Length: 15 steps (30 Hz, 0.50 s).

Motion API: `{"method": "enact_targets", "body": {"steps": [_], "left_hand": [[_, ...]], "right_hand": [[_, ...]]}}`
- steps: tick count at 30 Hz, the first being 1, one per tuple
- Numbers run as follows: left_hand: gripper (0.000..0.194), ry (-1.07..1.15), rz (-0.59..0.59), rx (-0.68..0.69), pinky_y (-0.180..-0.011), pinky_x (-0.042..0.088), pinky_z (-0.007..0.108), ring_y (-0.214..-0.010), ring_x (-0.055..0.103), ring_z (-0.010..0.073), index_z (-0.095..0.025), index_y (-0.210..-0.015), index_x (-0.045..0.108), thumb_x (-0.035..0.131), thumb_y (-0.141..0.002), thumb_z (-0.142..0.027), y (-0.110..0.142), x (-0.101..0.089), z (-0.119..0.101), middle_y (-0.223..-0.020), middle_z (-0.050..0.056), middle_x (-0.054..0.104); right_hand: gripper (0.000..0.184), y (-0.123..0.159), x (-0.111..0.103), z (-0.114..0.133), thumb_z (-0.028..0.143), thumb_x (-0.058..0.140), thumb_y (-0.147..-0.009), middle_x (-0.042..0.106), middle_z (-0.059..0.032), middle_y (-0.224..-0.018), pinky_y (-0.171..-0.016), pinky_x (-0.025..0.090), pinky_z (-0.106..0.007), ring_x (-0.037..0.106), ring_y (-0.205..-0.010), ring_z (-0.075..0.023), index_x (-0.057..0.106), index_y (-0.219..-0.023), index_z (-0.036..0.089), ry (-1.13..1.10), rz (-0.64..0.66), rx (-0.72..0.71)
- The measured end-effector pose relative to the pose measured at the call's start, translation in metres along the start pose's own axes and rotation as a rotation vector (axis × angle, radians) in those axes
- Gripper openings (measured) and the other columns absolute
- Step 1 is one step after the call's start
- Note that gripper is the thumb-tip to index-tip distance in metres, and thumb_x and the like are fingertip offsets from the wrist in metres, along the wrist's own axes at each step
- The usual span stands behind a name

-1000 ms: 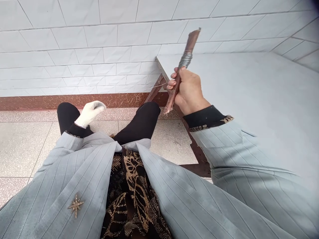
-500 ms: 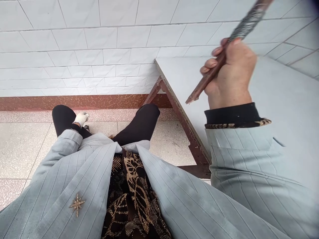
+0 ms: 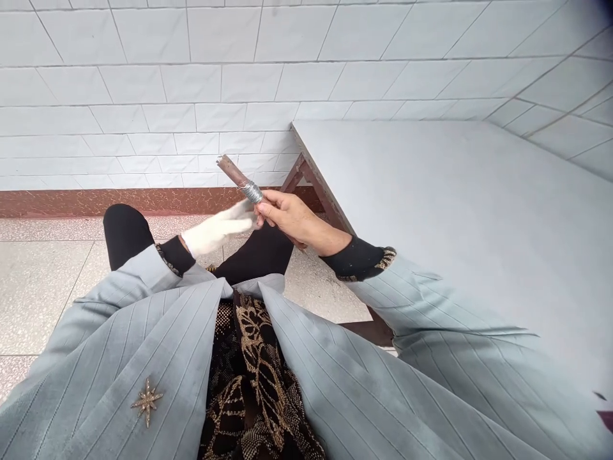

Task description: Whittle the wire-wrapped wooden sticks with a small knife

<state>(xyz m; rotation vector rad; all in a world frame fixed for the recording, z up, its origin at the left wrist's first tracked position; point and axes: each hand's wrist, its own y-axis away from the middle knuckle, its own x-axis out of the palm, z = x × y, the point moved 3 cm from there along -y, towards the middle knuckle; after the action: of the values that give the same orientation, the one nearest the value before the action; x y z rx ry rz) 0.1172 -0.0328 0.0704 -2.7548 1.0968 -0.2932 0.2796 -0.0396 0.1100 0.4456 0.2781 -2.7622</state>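
Note:
In front of my knees, my right hand, bare, grips a brown wooden stick with a broken-looking upper end. Silver wire is wound tightly around the stick just above my thumb. The stick slants up to the left, and its lower end shows below my right hand. My left hand wears a white glove. Its fingers reach out toward the stick from the left, beside the wire. Whether the fingertips touch the stick I cannot tell, as they are partly behind it.
A white-topped table with a brown frame stands on my right, against the wall. Ahead is a white tiled wall with a brown skirting. Below my black-trousered knees lies a speckled floor.
My right hand has brought the stick down and left from above the table to in front of my knees. My gloved left hand has risen from beside my left knee to meet it.

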Motion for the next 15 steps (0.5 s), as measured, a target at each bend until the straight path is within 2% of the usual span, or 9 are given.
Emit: {"method": "enact_targets", "body": {"steps": [1, 3, 4, 6, 8, 11, 13, 15], "left_hand": [[0.051, 0.067, 0.002, -0.018, -0.094, 0.053, 0.036, -0.102, 0.067, 0.0201, -0.022, -0.127, 0.062, 0.074, -0.084, -0.047, 0.001, 0.009, 0.004, -0.115, 0.01, 0.069], [0.041, 0.1, -0.031, -0.092, -0.074, 0.052, 0.028, -0.073, 0.061, 0.0124, -0.02, -0.117, 0.064, 0.07, -0.089, -0.05, 0.006, 0.015, 0.015, -0.089, 0.004, 0.066], [0.038, 0.063, -0.058, -0.132, -0.065, 0.048, 0.026, -0.061, 0.053, 0.0098, -0.02, -0.113, 0.065, 0.066, -0.092, -0.051, 0.008, 0.012, 0.021, -0.077, 0.0, 0.06], [0.035, -0.1, -0.145, -0.154, -0.056, 0.04, 0.024, -0.052, 0.041, 0.0086, -0.019, -0.106, 0.067, 0.059, -0.096, -0.051, 0.014, -0.004, 0.029, -0.065, -0.004, 0.051], [0.03, -0.367, -0.259, -0.076, -0.062, 0.042, 0.025, -0.06, 0.048, 0.011, -0.018, -0.098, 0.068, 0.057, -0.096, -0.045, 0.017, -0.024, 0.029, -0.071, -0.001, 0.058], [0.023, -0.797, -0.338, -0.051, -0.082, 0.047, 0.031, -0.084, 0.062, 0.0179, -0.018, -0.096, 0.069, 0.051, -0.095, -0.033, 0.02, -0.043, 0.028, -0.093, 0.005, 0.071], [0.027, -0.954, -0.35, -0.097, -0.086, 0.047, 0.034, -0.089, 0.065, 0.0209, -0.018, -0.1, 0.069, 0.045, -0.097, -0.03, 0.02, -0.047, 0.03, -0.097, 0.007, 0.073], [0.03, -1.028, -0.325, -0.142, -0.085, 0.048, 0.034, -0.088, 0.067, 0.0219, -0.017, -0.102, 0.07, 0.042, -0.098, -0.029, 0.021, -0.044, 0.034, -0.095, 0.007, 0.074]], "right_hand": [[0.01, -0.001, 0.0, -0.002, 0.028, 0.064, -0.092, 0.061, 0.0004, -0.067, -0.057, 0.041, -0.026, 0.053, -0.06, -0.0119, 0.063, -0.084, 0.021, -0.008, 0.001, 0.013], [0.012, -0.002, -0.001, -0.004, 0.025, 0.062, -0.092, 0.061, -0.0001, -0.066, -0.055, 0.04, -0.026, 0.051, -0.058, -0.0112, 0.063, -0.081, 0.02, -0.001, 0.009, 0.029], [0.014, -0.002, -0.001, -0.005, 0.025, 0.062, -0.092, 0.061, -0.0002, -0.065, -0.054, 0.039, -0.025, 0.05, -0.057, -0.0108, 0.063, -0.08, 0.02, 0.007, 0.015, 0.038], [0.014, 0.0, -0.002, -0.006, 0.026, 0.061, -0.093, 0.06, 0.0002, -0.062, -0.051, 0.036, -0.025, 0.048, -0.054, -0.0107, 0.066, -0.081, 0.02, 0.01, 0.03, 0.077], [0.016, 0.003, 0.0, -0.006, 0.028, 0.062, -0.093, 0.056, 0.0009, -0.058, -0.048, 0.032, -0.025, 0.044, -0.051, -0.0105, 0.067, -0.08, 0.02, -0.023, 0.072, 0.126], [0.021, 0.007, 0.008, -0.004, 0.032, 0.063, -0.091, 0.055, 0.0007, -0.062, -0.047, 0.03, -0.024, 0.041, -0.051, -0.0093, 0.064, -0.074, 0.02, -0.096, 0.17, 0.126], [0.023, 0.008, 0.011, -0.004, 0.033, 0.061, -0.092, 0.056, 0.0002, -0.065, -0.048, 0.031, -0.024, 0.041, -0.052, -0.0091, 0.063, -0.073, 0.02, -0.107, 0.211, 0.112], [0.025, 0.006, 0.008, -0.007, 0.033, 0.057, -0.094, 0.055, 0.0, -0.066, -0.05, 0.033, -0.025, 0.041, -0.053, -0.0098, 0.061, -0.074, 0.019, -0.041, 0.191, 0.116]]}}
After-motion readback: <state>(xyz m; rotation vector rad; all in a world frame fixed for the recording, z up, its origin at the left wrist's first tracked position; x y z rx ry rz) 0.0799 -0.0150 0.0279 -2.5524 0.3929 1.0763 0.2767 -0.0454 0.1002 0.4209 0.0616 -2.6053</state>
